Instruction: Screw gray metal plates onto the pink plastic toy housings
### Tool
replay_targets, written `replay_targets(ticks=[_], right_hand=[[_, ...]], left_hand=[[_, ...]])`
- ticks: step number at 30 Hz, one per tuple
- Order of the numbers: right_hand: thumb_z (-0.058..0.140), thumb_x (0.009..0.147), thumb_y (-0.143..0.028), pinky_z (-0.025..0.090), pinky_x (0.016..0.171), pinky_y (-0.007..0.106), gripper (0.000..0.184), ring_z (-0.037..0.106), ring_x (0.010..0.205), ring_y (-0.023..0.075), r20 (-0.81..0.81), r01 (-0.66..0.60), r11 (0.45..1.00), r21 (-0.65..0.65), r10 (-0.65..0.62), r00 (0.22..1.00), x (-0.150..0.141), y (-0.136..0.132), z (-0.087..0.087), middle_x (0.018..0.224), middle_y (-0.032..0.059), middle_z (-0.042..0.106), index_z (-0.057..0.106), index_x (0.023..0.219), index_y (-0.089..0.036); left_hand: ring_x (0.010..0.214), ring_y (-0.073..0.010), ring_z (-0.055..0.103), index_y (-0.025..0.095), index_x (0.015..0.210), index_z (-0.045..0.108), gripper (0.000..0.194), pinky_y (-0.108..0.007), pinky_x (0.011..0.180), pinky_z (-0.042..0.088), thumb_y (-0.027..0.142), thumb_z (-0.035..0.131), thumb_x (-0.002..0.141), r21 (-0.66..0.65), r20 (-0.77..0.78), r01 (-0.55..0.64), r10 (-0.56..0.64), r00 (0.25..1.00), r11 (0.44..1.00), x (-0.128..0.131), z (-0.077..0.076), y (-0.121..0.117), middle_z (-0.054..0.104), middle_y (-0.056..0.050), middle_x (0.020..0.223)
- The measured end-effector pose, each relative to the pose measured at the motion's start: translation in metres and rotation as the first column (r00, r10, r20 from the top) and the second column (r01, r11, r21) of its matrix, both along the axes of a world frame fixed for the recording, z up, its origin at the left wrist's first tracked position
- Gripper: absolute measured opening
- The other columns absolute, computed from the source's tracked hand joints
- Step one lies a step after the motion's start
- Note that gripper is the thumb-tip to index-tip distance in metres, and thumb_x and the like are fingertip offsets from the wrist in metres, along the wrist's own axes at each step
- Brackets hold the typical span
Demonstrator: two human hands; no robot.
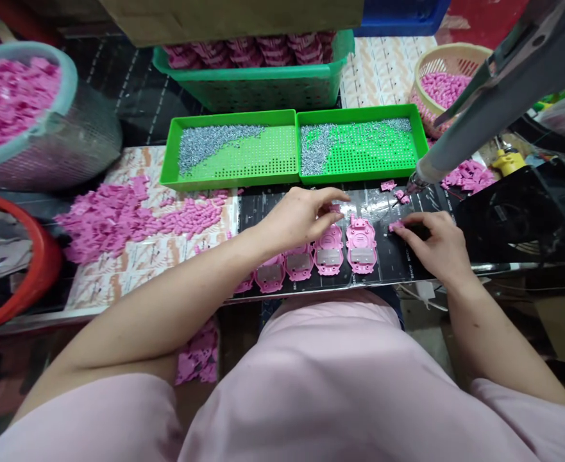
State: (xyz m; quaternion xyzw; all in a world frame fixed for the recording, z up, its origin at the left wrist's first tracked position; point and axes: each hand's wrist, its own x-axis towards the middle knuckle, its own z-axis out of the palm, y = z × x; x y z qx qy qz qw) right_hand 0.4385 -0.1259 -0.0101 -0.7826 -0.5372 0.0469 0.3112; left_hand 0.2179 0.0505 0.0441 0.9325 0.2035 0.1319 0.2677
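Observation:
My left hand [299,215] hovers over a row of pink plastic housings, thumb and fingers apart. Below its fingertips lies one pink housing [329,251] with a grey metal plate in its lower half. A similar pink housing [362,247] sits alone just to the right. Several more in the row, such as the housing [299,263], are partly covered by my left hand and forearm. My right hand [438,247] pinches a small pink plastic piece [396,226] close to the black table surface. Two small pink pieces [401,196] lie beyond it, near the tip of a grey tool.
Two green trays [229,181] of small silvery screws stand behind the housings. Loose pink parts [109,218] are heaped at left, beside a full basket [70,138]. The grey tool [474,122] slants down at right. A black box [522,218] stands right of my hand.

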Motion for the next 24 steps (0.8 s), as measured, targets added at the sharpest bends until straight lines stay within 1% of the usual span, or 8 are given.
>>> replay_targets(ticks=[3,7,11,13,15,18,21,24], right_hand=[[0.067,0.082,-0.047,0.049,0.079,0.036,0.027,0.059,0.089,0.0221,0.243,-0.040,0.999,-0.022,0.044,0.969,0.005,-0.006,0.001,0.093,0.0051,0.070,0.071,0.093,-0.022],[0.064,0.086,-0.038,0.049,0.086,0.035,0.027,0.060,0.099,0.0207,0.308,-0.170,0.985,-0.011,0.165,0.937,0.007,-0.009,0.003,0.109,0.0054,0.070,0.068,0.106,-0.021],[0.061,0.089,-0.028,0.052,0.079,0.033,0.013,0.065,0.087,0.0183,0.369,-0.211,0.977,0.010,0.192,0.909,0.003,-0.009,0.004,0.096,0.0028,0.073,0.070,0.095,-0.021],[0.063,0.087,-0.027,0.053,0.075,0.032,0.010,0.067,0.083,0.0184,0.337,-0.193,0.980,0.055,0.164,0.927,-0.002,-0.007,0.009,0.092,0.0019,0.074,0.070,0.093,-0.022],[0.066,0.085,-0.025,0.054,0.078,0.033,0.012,0.068,0.085,0.0187,0.227,-0.172,0.978,0.117,0.143,0.963,-0.011,-0.001,0.017,0.093,0.0014,0.073,0.070,0.097,-0.024],[0.067,0.084,-0.023,0.054,0.084,0.033,0.016,0.068,0.090,0.0177,0.104,-0.267,0.947,0.176,0.252,0.962,-0.036,0.017,0.028,0.099,0.0013,0.072,0.069,0.100,-0.025],[0.064,0.087,-0.024,0.053,0.082,0.032,0.008,0.067,0.088,0.0168,0.159,-0.447,0.884,0.136,0.426,0.891,-0.062,0.044,0.030,0.096,0.0021,0.073,0.070,0.092,-0.023],[0.061,0.088,-0.027,0.052,0.079,0.034,0.012,0.066,0.085,0.0183,0.223,-0.484,0.874,0.046,0.463,0.858,-0.076,0.066,0.022,0.092,0.0033,0.074,0.072,0.087,-0.021]], left_hand=[[0.080,-0.0137,0.069,0.017,0.118,0.067,0.031,-0.025,0.077,0.052,0.020,0.061,0.087,0.001,-0.021,0.009,-0.009,1.000,1.000,-0.010,-0.002,-0.001,0.075,-0.004,0.093],[0.083,-0.0149,0.070,0.015,0.117,0.067,0.030,-0.025,0.079,0.052,0.022,0.059,0.089,0.021,-0.030,-0.009,0.010,1.000,1.000,-0.019,-0.005,-0.006,0.075,-0.005,0.097],[0.082,-0.0141,0.070,0.017,0.109,0.070,0.022,-0.024,0.077,0.050,0.025,0.057,0.092,0.022,-0.035,-0.014,0.015,0.999,1.000,-0.031,-0.007,-0.015,0.075,-0.003,0.095],[0.084,-0.0153,0.069,0.018,0.107,0.070,0.022,-0.025,0.076,0.050,0.029,0.056,0.093,0.062,-0.040,-0.041,0.043,0.998,0.997,-0.041,-0.010,-0.018,0.074,-0.004,0.097],[0.085,-0.0157,0.069,0.019,0.108,0.070,0.023,-0.025,0.075,0.050,0.030,0.055,0.094,0.106,-0.037,-0.079,0.083,0.996,0.991,-0.051,-0.014,-0.021,0.074,-0.005,0.096],[0.082,-0.0138,0.068,0.019,0.112,0.067,0.023,-0.024,0.076,0.049,0.027,0.054,0.095,0.132,0.006,-0.094,0.094,0.996,0.987,-0.060,-0.020,-0.027,0.074,-0.003,0.093],[0.080,-0.0131,0.069,0.017,0.110,0.065,0.021,-0.025,0.078,0.049,0.025,0.052,0.096,0.150,0.037,-0.080,0.075,0.996,0.985,-0.064,-0.024,-0.034,0.074,-0.002,0.093],[0.083,-0.0156,0.068,0.015,0.103,0.065,0.020,-0.029,0.081,0.049,0.028,0.050,0.097,0.212,0.019,-0.072,0.070,0.997,0.975,-0.066,-0.024,-0.039,0.073,-0.004,0.091]])
